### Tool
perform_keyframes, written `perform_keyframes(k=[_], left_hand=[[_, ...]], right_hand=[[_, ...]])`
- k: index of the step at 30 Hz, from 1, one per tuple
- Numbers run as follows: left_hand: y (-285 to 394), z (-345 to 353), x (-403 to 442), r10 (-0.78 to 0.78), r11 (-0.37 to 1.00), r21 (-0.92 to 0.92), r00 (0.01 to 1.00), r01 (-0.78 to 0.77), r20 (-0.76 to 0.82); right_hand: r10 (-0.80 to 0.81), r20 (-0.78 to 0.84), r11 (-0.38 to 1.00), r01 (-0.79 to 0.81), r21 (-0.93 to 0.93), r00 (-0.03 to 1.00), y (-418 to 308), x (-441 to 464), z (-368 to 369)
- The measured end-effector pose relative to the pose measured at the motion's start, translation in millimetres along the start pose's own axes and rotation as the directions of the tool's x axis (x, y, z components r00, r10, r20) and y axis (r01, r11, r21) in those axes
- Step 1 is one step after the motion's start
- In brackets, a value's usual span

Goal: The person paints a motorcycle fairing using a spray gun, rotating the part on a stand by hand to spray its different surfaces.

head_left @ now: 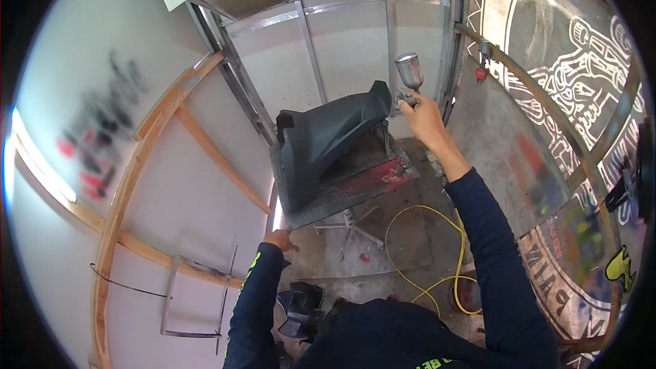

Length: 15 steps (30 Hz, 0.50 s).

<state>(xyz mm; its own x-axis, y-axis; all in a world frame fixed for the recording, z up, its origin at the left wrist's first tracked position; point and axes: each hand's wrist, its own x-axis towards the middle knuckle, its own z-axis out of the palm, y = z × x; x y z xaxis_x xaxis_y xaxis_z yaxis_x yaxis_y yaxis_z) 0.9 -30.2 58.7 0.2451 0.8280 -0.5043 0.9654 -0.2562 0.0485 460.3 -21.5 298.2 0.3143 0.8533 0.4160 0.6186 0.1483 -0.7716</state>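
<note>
My right hand (425, 121) is closed around a spray gun (408, 74) with a metal cup on top. The gun is held close to the right end of a dark grey molded panel (331, 130), which looks like a vehicle body part. That panel rests tilted on a paint-stained board (369, 181), set on a stand with a star-shaped base (350, 229). Down at the board's near left corner, my left hand (280, 239) grips the edge, its fingers partly hidden.
A yellow air hose (391, 229) loops over the floor at the right. Black molded parts (301, 307) lie near my body. Wooden framing (130, 195) and a metal frame (195, 297) line the left wall. A painted wall panel (506, 137) stands on the right.
</note>
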Motion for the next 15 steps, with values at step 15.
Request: perform_keyframes(k=[15], left_hand=[[13.4,-7.1,-3.6,0.005,0.999,0.036,1.0,-0.006,0.031]], right_hand=[[0.018,0.502,0.977,-0.121,0.174,0.864,-127.3,-0.4,79.1]])
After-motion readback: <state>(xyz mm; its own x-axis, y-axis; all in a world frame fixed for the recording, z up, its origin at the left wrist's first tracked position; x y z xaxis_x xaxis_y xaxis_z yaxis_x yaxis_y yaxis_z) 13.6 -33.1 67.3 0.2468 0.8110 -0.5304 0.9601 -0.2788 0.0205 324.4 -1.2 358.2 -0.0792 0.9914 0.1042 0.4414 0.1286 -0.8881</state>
